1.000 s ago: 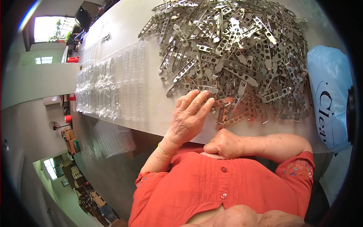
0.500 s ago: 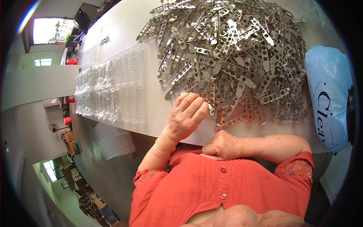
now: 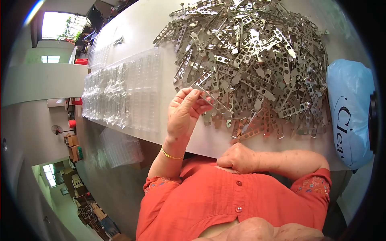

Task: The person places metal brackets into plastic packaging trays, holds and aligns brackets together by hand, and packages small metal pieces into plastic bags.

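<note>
Between the thumb and fingers of my left hand (image 3: 187, 106) is a flat perforated metal strip (image 3: 215, 103), held at one end. Its other end slants down to the right over the front of a large heap of similar metal strips (image 3: 257, 56). Many strips in the heap have a row of round holes and notched ends, lying crossed at all angles. My right hand (image 3: 237, 158) is closed in a fist at the table's front edge, close to the red shirt. Whether anything is inside that fist is hidden.
Clear plastic trays (image 3: 140, 88) lie on the white table (image 3: 201, 140) to the left, some under crumpled-looking film. More clear trays (image 3: 120, 148) sit lower, beside the table edge. A blue plastic bag (image 3: 350, 112) stands at the right. Cardboard boxes (image 3: 74, 148) are farther left.
My left hand has turned over and lifted slightly away from the heap, with a metal strip now showing in its fingers. My right fist stays at the table edge. The view has shifted a little.
</note>
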The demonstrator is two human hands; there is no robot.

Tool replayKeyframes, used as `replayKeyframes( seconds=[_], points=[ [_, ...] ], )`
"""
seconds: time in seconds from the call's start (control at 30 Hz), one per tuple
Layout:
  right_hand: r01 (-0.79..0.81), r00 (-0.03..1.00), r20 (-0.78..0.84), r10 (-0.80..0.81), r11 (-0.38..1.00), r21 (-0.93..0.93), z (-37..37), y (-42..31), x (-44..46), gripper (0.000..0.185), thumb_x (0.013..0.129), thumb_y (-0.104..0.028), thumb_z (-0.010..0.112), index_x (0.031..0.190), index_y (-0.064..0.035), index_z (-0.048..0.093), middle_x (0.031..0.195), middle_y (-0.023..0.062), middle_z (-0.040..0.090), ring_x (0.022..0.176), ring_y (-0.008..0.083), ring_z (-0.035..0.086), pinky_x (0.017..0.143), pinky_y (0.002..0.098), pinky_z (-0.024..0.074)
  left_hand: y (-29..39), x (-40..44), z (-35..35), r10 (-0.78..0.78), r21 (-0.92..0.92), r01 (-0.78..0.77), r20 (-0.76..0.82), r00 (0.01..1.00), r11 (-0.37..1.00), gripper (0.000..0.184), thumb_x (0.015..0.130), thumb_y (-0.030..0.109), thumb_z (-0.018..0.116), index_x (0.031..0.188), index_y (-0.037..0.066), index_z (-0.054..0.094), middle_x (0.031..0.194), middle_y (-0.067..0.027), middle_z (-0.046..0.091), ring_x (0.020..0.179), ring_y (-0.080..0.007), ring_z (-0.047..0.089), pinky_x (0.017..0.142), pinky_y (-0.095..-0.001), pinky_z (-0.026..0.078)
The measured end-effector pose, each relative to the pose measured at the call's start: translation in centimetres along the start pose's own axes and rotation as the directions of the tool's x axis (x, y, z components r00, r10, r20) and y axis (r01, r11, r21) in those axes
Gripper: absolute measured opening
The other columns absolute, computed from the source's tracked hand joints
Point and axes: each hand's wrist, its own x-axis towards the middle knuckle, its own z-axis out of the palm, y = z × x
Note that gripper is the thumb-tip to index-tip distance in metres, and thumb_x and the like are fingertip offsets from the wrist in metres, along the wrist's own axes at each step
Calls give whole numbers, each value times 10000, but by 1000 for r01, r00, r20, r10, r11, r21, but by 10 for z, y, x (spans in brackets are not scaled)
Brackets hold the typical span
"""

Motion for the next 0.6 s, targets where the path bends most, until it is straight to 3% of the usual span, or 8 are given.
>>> replayKeyframes(
  seconds=[0.07,0.3,0.6],
  points=[
    [3,1000,1,-3,1000,12,2,2,-1,371,953,-257,593,648,-81,476,582,87,540,547,297,581,501,387,472,-6,-4,4,-24,55,28,-60,998,998,93,995,85,576,1040,8,603,990,-145,688,898,-267,706,755,-381,621],
    [-11,999,32,11,1000,3,1,3,0,381,971,-287,572,662,-88,472,571,80,524,537,294,577,489,392,462,-8,-7,-1,-7,72,10,-34,999,997,95,1006,81,536,1042,4,578,1008,-193,693,909,-281,718,777,-412,633],
    [-25,999,39,25,1000,7,-1,0,1,390,970,-290,575,658,-84,464,564,84,516,526,300,570,484,398,456,-8,-6,-2,-45,97,51,-69,997,994,82,1014,82,512,1047,9,534,1053,-249,684,887,-295,729,725,-379,643]
  ],
)
